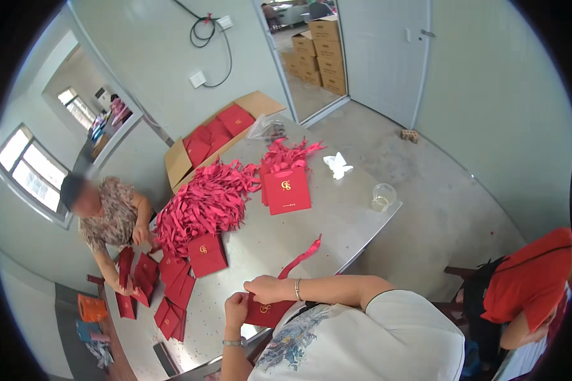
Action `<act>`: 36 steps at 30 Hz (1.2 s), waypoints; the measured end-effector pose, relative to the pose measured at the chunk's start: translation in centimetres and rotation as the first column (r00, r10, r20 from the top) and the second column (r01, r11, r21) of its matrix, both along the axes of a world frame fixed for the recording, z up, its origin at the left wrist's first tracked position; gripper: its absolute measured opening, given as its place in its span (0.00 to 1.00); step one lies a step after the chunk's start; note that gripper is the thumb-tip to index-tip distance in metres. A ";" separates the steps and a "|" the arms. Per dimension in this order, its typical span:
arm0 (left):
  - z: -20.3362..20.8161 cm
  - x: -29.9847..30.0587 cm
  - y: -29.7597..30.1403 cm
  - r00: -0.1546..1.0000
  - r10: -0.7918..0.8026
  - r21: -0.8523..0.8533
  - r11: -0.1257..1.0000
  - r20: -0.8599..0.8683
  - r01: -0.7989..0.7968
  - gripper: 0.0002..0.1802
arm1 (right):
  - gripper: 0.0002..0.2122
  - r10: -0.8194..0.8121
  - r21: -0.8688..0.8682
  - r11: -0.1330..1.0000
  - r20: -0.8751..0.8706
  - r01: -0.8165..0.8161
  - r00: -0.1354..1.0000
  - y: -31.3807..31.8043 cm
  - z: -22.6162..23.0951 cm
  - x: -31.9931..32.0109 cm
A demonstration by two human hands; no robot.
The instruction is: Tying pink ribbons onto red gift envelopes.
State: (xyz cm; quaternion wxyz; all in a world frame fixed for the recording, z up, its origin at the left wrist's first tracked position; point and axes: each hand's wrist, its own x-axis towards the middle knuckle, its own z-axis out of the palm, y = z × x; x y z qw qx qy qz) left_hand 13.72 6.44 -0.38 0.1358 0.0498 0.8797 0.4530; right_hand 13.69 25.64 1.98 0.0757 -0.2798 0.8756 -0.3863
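At the near edge of the table I hold a small red paper gift bag with gold print against my body. My left hand, a watch on its wrist, is closed at the bag's upper left corner. Beside it my right hand, with a bracelet on the wrist, is closed on the bag's top edge, fingertips partly hidden. A loose pink-red ribbon sticks out past my right forearm onto the table. Farther off stands a group of finished-looking red bags with ribbons.
A large heap of pink-red ribbons and flat red bags cover the left side. A co-worker handles bags there. Behind are a carton of red bags, white tissue and a plastic cup. Someone in red is at right.
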 end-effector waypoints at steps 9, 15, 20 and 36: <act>-0.9 1.3 -1.4 0.777 0.459 0.530 0.568 0.431 -0.629 0.08 | 0.11 -0.084 -0.008 0.996 0.017 0.084 0.996 0.9 -0.2 0.7; -0.6 4.5 -2.2 0.977 0.209 0.321 0.928 -0.034 -0.187 0.15 | 0.11 -0.189 -0.083 0.978 0.062 0.194 0.980 1.0 -1.5 0.3; 2.9 6.4 0.3 0.943 0.231 0.412 0.855 0.241 -0.315 0.14 | 0.10 -0.232 -0.204 0.948 0.079 0.243 0.970 2.0 -0.9 0.9; 2.3 4.1 -0.3 0.992 0.126 0.250 0.960 0.007 -0.124 0.09 | 0.09 -0.341 -0.272 0.889 0.141 0.368 0.929 2.5 -0.2 1.5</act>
